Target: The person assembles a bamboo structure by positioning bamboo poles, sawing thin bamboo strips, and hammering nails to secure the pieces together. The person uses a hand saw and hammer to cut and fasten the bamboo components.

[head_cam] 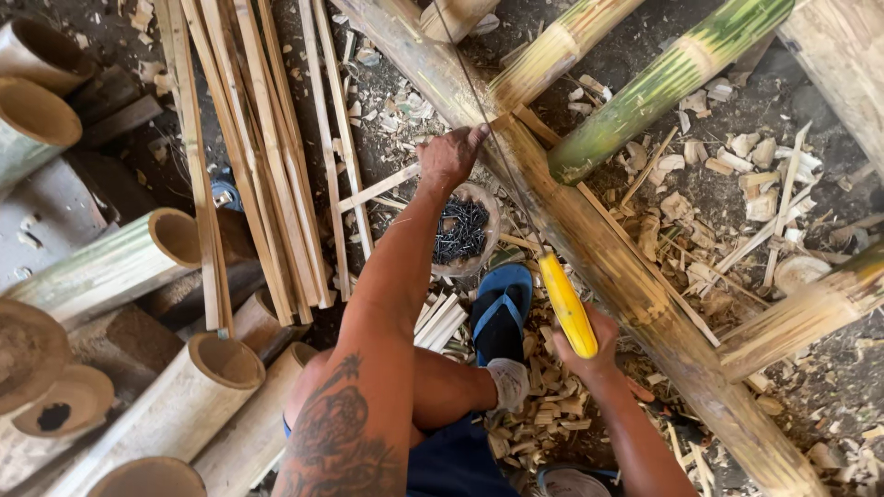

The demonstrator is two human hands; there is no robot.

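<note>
Tattooed left arm reaches out, left hand (448, 158) pressing the long bamboo pole (589, 248), while the right hand (594, 354) grips a yellow-handled saw (567, 306) against it.

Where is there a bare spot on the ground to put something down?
Barest ground is the dark strip between the bamboo tubes and the slat bundle. The ground right of the long pole is littered with chips. It is crowded around the nail bowl, the sandal and both hands.
</note>
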